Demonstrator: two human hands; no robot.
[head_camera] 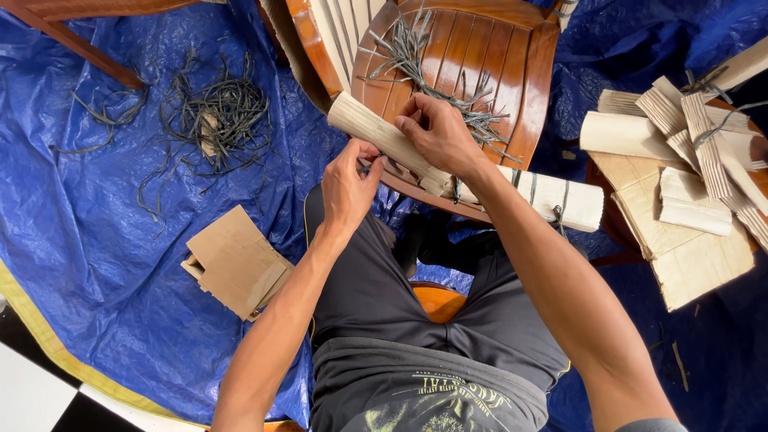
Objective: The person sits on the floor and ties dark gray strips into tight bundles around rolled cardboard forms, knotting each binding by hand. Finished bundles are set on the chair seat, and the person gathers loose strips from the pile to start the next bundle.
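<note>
Here the long corrugated cardboard roll [448,172] is laid across the front edge of the wooden chair seat [480,56]. It is pinned by the right hand [438,132], fingers closed on it; the left hand [350,184] pinches a dark tie strip [370,166]. The strip is best kept taut and the roll kept from turning.

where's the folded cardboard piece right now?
Head view, lower left: the folded cardboard piece lies on the blue tarp, beside the person's left forearm and below the dark strip pile.

The person wore dark grey shorts [376,280] and a printed dark shirt [424,392]; forearms were bare.
</note>
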